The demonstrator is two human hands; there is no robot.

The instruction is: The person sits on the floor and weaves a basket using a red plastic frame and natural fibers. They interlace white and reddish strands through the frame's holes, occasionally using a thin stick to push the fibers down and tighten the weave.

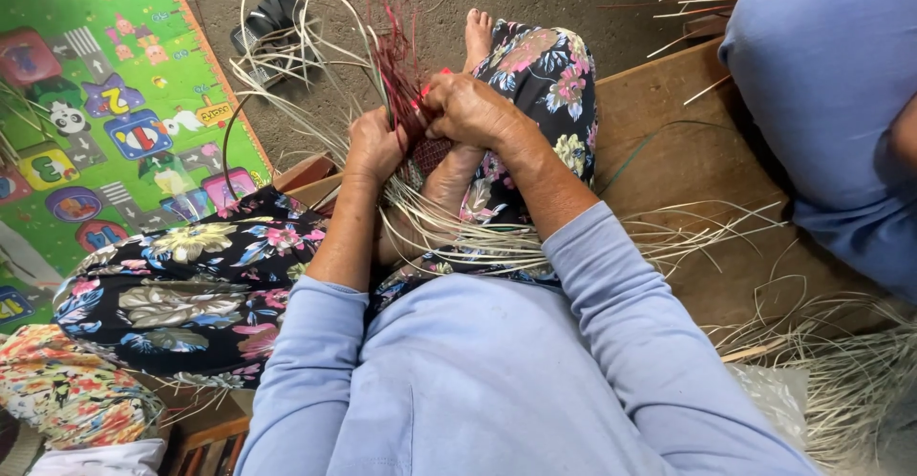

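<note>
1. gripping the red strands (396,65), the left hand (374,147) was closed around them above the lap.
2. the right hand (470,108) pinched the same bundle, fingers curled shut.
3. pale straw (449,232) trailed across the knees; keeping tension even would have helped.

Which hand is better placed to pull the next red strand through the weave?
Probably the right hand: its fingertips already pinch the red strands at the top of the weave, while the left hand is wrapped around the bundle, steadying it.
</note>
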